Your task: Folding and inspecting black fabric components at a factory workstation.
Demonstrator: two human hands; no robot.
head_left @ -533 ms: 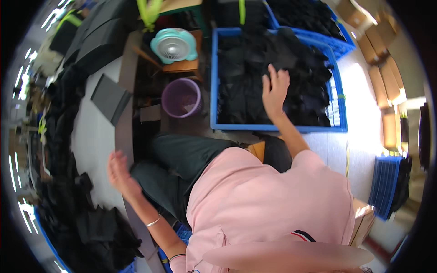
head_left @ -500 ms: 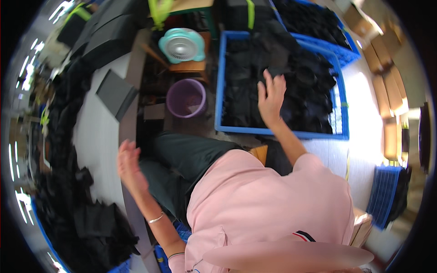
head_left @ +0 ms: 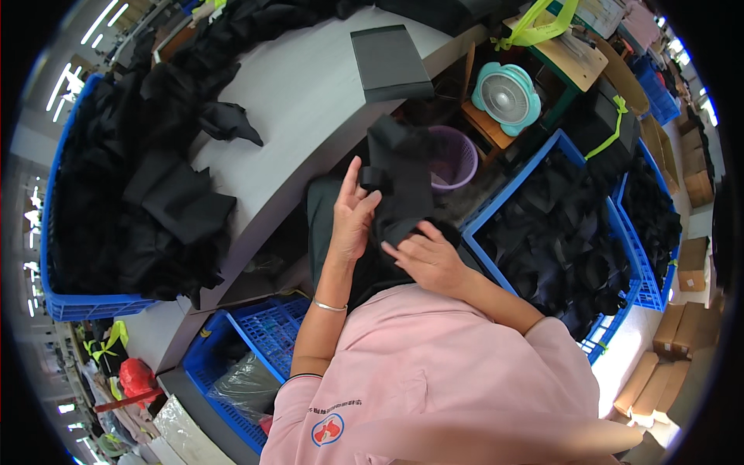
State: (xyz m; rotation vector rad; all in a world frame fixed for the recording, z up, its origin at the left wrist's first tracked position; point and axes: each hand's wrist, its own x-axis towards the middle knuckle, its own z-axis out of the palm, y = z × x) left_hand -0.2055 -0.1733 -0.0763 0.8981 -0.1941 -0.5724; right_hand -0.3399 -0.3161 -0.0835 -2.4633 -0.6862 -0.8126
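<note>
1. The black fabric piece is held up over your lap, between the grey table on your left and the blue crate of black pieces on your right.
2. Its long axis runs near to far, from your hands up toward the purple basket.
3. Your left hand is on its left edge, fingers stretched almost straight, thumb and fingertips pinching a small folded tab of the cloth.
4. Your right hand sits at the near end, just beside the left, fingers curled and closed loosely on the lower hem.
5. Both hands touch the piece; the left reaches farther up it, so most of the cloth lies beyond your right fingers.
6. A flat dark sheet lies far off on the table, well apart.
</note>
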